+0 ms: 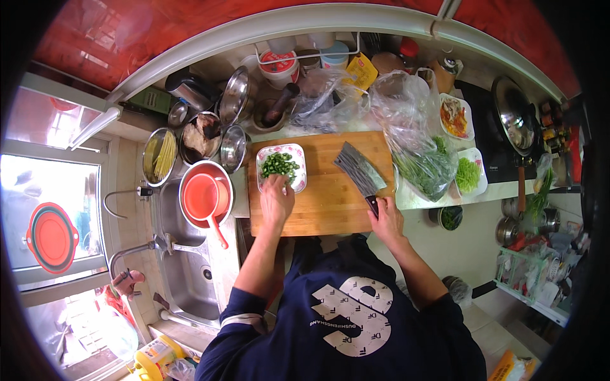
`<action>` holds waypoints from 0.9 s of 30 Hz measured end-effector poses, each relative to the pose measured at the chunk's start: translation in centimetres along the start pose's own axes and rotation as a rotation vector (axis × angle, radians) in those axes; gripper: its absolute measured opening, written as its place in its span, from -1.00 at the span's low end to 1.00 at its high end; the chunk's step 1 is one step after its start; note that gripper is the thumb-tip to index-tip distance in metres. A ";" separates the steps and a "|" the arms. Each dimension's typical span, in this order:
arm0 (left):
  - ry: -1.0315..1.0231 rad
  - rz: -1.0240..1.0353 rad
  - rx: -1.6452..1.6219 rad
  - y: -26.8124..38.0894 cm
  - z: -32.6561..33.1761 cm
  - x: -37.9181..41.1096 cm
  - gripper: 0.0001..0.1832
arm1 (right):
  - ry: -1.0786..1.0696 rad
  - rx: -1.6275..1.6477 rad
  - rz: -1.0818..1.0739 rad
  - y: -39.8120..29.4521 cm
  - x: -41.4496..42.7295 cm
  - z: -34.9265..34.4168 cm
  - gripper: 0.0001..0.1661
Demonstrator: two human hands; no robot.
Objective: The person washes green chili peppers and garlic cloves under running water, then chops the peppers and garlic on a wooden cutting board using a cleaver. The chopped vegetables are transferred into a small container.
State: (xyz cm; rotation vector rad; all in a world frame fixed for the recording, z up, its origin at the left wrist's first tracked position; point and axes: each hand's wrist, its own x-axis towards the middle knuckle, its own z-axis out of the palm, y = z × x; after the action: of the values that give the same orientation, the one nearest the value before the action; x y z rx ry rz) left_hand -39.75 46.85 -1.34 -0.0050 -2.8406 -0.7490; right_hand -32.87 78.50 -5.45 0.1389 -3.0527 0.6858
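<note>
A wooden cutting board [324,209] lies before me on the counter. On its left part stands a white dish with a pink floral rim [301,183], holding chopped green pieces [279,164], perhaps green chili. My left hand [279,202] reaches over the dish's near edge, thumb apart from the fingers; its fingertips are at the green pieces and partly hard to see. A cleaver [360,167] with a dark handle rests flat on the board's right side, blade pointing away and to the left. My right hand [388,220] grips its handle.
Left of the board are a sink [190,290], a red ladle [205,195] in a basin, and metal bowls [233,147]. Plastic bags with leafy greens [421,166] border the board's right. Beyond lie dishes of cut celery-like greens [469,174] and a wok [514,116].
</note>
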 end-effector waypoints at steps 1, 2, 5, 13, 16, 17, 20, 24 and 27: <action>0.037 0.072 0.086 -0.5 -0.3 0.9 -0.73 | -0.026 0.007 -0.003 -0.1 -0.2 0.3 -0.49; 0.014 0.026 0.157 -0.7 -0.5 1.2 -0.63 | -0.052 0.014 -0.005 -0.3 -0.5 0.6 -0.49; 0.065 0.114 0.086 0.1 0.4 1.1 -0.63 | -0.038 0.014 -0.035 -0.4 -0.4 0.7 -0.49; 0.014 0.183 0.166 -1.2 3.1 0.3 -0.41 | -0.027 -0.047 -0.029 -0.8 0.0 0.8 -0.49; 0.044 0.204 0.206 -3.5 3.0 0.0 -0.33 | -0.049 -0.092 0.019 -0.4 0.0 0.5 -0.48; 0.018 0.224 0.162 -4.0 2.8 -0.3 -0.32 | -0.065 -0.103 0.036 -0.4 0.2 0.6 -0.48; -0.077 0.205 -0.020 -2.8 0.0 -1.6 -0.23 | -0.109 -0.100 0.103 -1.0 0.9 0.3 -0.45; -0.012 0.036 -0.269 -3.5 -4.0 -6.1 -0.40 | -0.019 -0.076 -0.002 -2.6 2.8 -0.6 -0.46; 0.293 -0.103 -0.264 -4.5 -8.3 -8.9 -0.63 | -0.021 0.184 -0.043 -3.0 3.8 -0.3 -0.53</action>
State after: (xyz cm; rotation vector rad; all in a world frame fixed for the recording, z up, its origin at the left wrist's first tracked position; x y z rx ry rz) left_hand -29.67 39.29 1.74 0.1963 -2.4643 -1.0472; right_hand -36.40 75.56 -3.81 0.2137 -2.9909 0.9677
